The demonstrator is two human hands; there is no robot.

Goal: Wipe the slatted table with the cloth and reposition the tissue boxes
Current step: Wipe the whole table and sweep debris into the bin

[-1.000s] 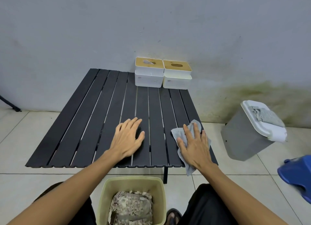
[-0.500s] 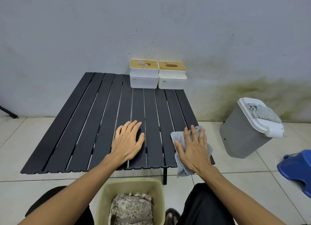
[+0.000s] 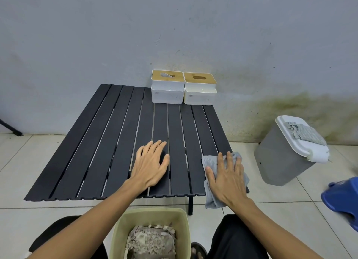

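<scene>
A low black slatted table (image 3: 108,146) stands against the wall. Two white tissue boxes with wooden lids sit side by side at its far right corner: the left tissue box (image 3: 167,90) shows a tissue in its slot, the right tissue box (image 3: 200,91) has an empty slot. My left hand (image 3: 150,164) lies flat and open on the near middle slats. My right hand (image 3: 226,176) presses flat on a grey cloth (image 3: 210,162) at the table's near right corner; part of the cloth hangs over the edge.
A green bin (image 3: 150,216) holding crumpled material stands on the floor between my knees. To the right is a tilted grey bin (image 3: 279,162) with a white lid and a grey rag on it. A blue plastic object (image 3: 342,196) sits at the far right edge.
My right hand slid the cloth slightly toward the table's near right corner. The left hand stayed flat in place. The view shifted a little.
</scene>
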